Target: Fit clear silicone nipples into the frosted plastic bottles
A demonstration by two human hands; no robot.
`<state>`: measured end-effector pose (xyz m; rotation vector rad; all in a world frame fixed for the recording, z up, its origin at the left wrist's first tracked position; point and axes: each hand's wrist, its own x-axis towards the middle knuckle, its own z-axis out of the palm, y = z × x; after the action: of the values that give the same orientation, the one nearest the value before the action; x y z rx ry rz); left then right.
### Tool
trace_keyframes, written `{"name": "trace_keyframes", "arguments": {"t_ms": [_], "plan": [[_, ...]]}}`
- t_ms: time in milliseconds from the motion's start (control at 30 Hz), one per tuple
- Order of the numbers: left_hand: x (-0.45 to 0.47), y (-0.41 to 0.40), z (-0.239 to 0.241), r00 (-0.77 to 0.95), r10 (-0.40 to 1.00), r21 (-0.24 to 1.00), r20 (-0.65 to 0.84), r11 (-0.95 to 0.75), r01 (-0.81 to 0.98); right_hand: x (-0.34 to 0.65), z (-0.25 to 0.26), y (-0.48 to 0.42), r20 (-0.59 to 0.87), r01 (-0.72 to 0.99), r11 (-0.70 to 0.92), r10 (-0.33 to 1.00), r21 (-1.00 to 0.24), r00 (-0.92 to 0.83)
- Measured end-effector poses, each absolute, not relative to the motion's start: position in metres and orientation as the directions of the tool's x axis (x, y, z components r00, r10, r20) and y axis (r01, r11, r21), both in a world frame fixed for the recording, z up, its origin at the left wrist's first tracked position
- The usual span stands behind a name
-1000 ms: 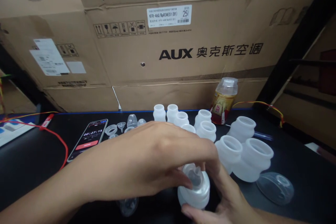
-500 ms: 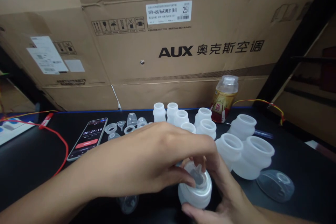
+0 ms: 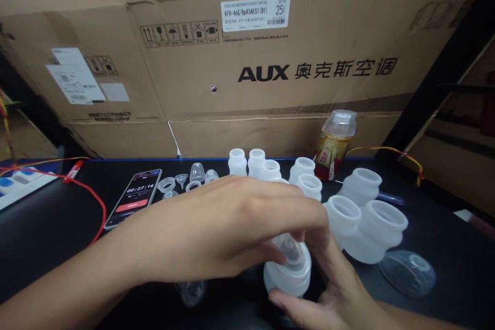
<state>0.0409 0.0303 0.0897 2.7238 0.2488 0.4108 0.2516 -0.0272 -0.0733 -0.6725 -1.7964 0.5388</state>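
Both of my hands close on one small frosted bottle (image 3: 286,273) at lower centre of the frame: my right hand (image 3: 340,294) cups its base, my left hand (image 3: 228,227) pinches the soft clear nipple (image 3: 291,248) at its mouth. It seems light, squashy and slick, so I'd grip the stiffer ribbed collar.

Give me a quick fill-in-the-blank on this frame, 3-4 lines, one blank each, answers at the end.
1. The left hand and right hand both grip one white bottle above the ____ table.
2. The phone lies on the table with its screen facing ____.
3. The big cardboard box behind the table carries the Latin letters ____.
4. The drink bottle with the gold label stands ____ against the box.

Missing words: black; up; AUX; upright
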Motion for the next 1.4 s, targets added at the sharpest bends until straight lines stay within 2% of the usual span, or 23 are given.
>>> {"name": "trace_keyframes", "arguments": {"t_ms": [100,267,500,667,1000,1133,1300,1400], "plan": [[0.041,0.03,0.089,0.942,0.223,0.401,0.251,-0.91,0.109,0.252,-0.074,-0.027,0.709,0.201,0.754,0.657,-0.625,-0.256],[0.041,0.031,0.085,0.943,0.277,0.502,0.184,-0.851,0.152,0.253,-0.077,-0.028,0.717,0.228,0.753,0.658,-0.618,-0.231],[0.041,0.031,0.085,0.931,0.319,0.46,0.179,-0.863,0.208,0.253,-0.079,-0.019,0.749,0.216,0.801,0.599,-0.558,-0.283],[0.042,0.031,0.084,0.934,0.303,0.469,0.188,-0.863,0.185,0.25,-0.079,-0.02,0.775,0.217,0.815,0.579,-0.537,-0.254],[0.042,0.028,0.083,0.933,0.28,0.369,0.225,-0.911,0.184,0.253,-0.077,-0.021,0.763,0.25,0.795,0.604,-0.553,-0.233],[0.041,0.027,0.083,0.932,0.299,0.406,0.204,-0.892,0.197,0.254,-0.077,-0.023,0.731,0.235,0.776,0.63,-0.585,-0.26],[0.044,0.029,0.082,0.932,0.296,0.46,0.207,-0.871,0.175,0.255,-0.08,-0.027,0.64,0.253,0.683,0.731,-0.685,-0.237],[0.046,0.03,0.085,0.933,0.301,0.466,0.196,-0.866,0.181,0.254,-0.082,-0.022,0.703,0.215,0.736,0.677,-0.642,-0.219]]}}
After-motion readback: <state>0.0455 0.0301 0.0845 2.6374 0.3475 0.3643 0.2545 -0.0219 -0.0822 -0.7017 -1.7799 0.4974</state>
